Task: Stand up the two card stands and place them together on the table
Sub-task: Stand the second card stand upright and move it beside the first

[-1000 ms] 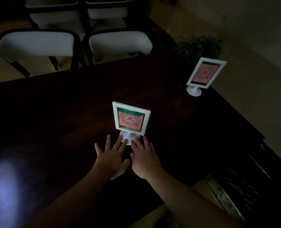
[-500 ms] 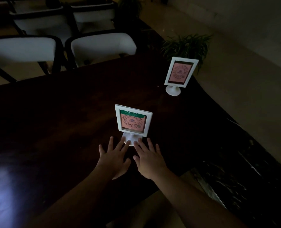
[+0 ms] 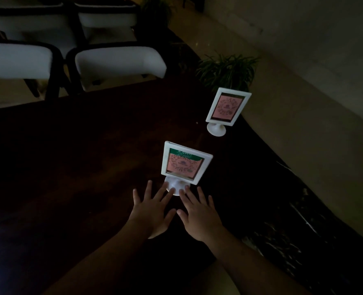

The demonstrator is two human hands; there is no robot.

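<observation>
Head view shows a dim room, with both hands flat and side by side on a dark table (image 3: 74, 167). Left hand (image 3: 149, 211) and right hand (image 3: 199, 216) lie palm down, fingers spread wide, holding nothing; their longest fingertips touch the round white base of the near card stand (image 3: 186, 165). It stands upright, showing a pink and green card. Farther right, well apart from it, the far card stand (image 3: 227, 108) also stands upright near the table's edge. Behind it sits a potted plant (image 3: 227, 70). White chairs (image 3: 119, 62) line the far side.
</observation>
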